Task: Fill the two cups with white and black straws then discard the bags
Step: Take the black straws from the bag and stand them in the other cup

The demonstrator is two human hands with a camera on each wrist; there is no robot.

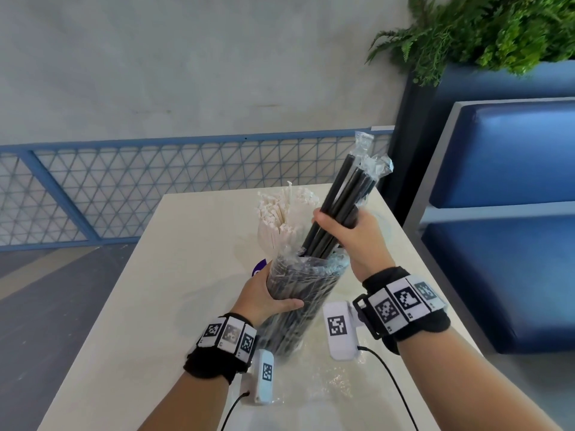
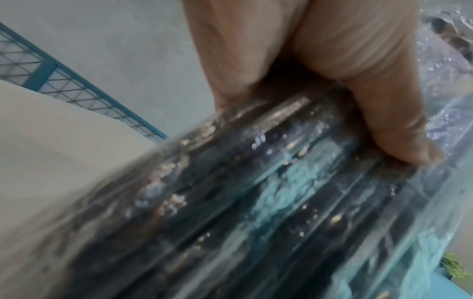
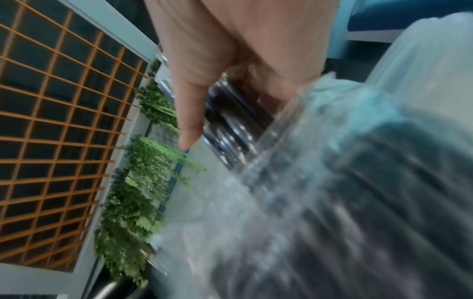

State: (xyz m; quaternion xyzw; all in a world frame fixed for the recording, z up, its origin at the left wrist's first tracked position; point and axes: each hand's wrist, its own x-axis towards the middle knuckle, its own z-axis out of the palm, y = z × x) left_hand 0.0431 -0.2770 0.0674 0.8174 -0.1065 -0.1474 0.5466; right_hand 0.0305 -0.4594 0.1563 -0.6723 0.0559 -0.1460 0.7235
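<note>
My left hand (image 1: 267,295) grips a clear plastic bag of black straws (image 1: 298,303) round its middle, held tilted above the table (image 1: 199,293). My right hand (image 1: 348,231) grips a bundle of wrapped black straws (image 1: 345,194) that sticks up out of the bag's open top. Behind them a bunch of white straws (image 1: 280,216) stands upright; its cup is hidden apart from a purple patch (image 1: 259,267). In the left wrist view my fingers (image 2: 384,113) curl over the bag (image 2: 256,202). The right wrist view shows my thumb (image 3: 190,113) on the black straws (image 3: 230,129).
An empty clear bag (image 1: 323,384) lies flat on the table near its front edge. A blue mesh railing (image 1: 124,188) runs behind the table. A blue padded bench (image 1: 510,213) and a planter with green ferns (image 1: 485,29) stand to the right.
</note>
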